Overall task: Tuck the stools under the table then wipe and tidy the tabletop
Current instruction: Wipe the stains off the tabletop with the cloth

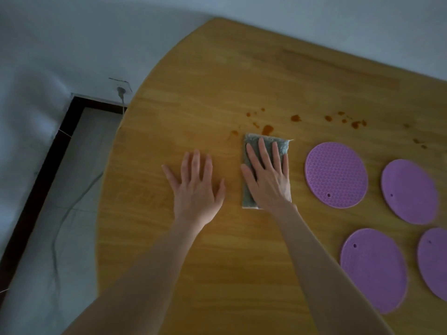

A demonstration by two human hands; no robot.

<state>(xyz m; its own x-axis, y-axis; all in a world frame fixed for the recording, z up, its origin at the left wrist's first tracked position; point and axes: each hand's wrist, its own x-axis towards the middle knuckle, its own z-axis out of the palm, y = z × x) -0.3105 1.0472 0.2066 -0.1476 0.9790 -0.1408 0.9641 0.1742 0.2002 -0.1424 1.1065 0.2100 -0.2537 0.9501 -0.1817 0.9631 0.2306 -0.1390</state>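
Head view; item: folded grey cloth, lying flat on the wooden table, left of centre; long axis runs from the person's side toward the far edge, one short end pointing at the stains. Right hand: laid flat on the cloth, fingers straight and spread, pressing rather than gripping. Left hand: flat on bare wood just beside the cloth, fingers straight, holding nothing. Brown stains: the largest touches or nearly touches the cloth's far short end; smaller spots trail off to the right, some beyond the mats. Purple round mats: four, right of the cloth, apart from it; nearest one just beside the right hand, the others further right. Judgement: wiping step in hand; the right hand is the nearer to the stains; a push along the cloth's long axis, away from the body, would meet the largest stain first. Stools: not in view.
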